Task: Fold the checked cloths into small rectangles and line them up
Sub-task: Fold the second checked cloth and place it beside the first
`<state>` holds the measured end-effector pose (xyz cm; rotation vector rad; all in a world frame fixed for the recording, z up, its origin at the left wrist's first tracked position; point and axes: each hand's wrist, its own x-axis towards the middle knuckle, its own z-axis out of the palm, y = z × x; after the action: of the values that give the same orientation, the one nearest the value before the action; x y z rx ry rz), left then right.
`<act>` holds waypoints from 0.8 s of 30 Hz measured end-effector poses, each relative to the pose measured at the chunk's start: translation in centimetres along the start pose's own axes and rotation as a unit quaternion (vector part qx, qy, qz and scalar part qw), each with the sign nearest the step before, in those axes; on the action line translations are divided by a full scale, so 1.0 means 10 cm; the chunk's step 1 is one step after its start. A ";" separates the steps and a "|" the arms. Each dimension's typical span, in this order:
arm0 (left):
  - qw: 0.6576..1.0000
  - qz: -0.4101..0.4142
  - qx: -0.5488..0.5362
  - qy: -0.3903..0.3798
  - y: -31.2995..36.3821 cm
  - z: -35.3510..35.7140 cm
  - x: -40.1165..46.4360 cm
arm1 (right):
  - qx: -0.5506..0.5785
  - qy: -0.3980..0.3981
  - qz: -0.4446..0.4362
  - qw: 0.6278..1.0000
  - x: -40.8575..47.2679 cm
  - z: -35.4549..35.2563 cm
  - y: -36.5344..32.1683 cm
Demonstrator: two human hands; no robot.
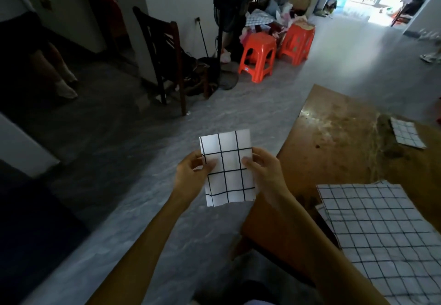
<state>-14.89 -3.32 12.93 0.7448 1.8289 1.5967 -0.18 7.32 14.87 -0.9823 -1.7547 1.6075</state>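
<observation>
Head view, read from left to right, begins with dim floor, a person's bare legs (pixel 59 66) at the far left edge, then a dark wooden chair (pixel 167 59), a standing fan (pixel 229 6) and two orange stools (pixel 259 56) against the wall. In the middle, over the grey floor and off the table's left edge, both hands hold one folded checked cloth (pixel 228 168) upright in the air. The left hand (pixel 191 173) pinches its left edge, thumb on the near face and fingers curled behind; the right hand (pixel 265 173) pinches the right edge the same way. This cloth looks already reduced to a small rectangle, though its bottom edge hangs slightly uneven. Further right stands the brown table (pixel 334 142), and on its near part lies a larger checked cloth (pixel 381 233), spread flat and not yet folded small, with another layer peeking out beneath its left side. At the far right a small folded cloth (pixel 408 134) rests on the table, well apart from the hands. The step in hand appears to be finishing the fold on the held piece. The next move probably calls for squaring its edges, then carrying it rightward over the table and laying it down beside the folded one so the two sit in a row, edges parallel.
</observation>
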 end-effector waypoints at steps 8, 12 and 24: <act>1.000 -0.008 0.010 -0.014 -0.15 -0.21 0.88 | -0.003 0.024 0.031 0.999 0.79 0.31 0.12; 0.998 -0.007 0.039 -0.050 -0.19 -0.14 1.62 | 0.005 0.053 0.027 0.998 1.41 0.33 0.26; 0.989 -0.018 0.059 -0.132 0.12 0.44 3.80 | 0.104 0.148 0.053 0.982 3.24 0.10 0.25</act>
<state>-36.99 27.89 10.95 0.9231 1.7421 1.3062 -19.29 33.16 9.92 -1.1610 -1.3270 1.5791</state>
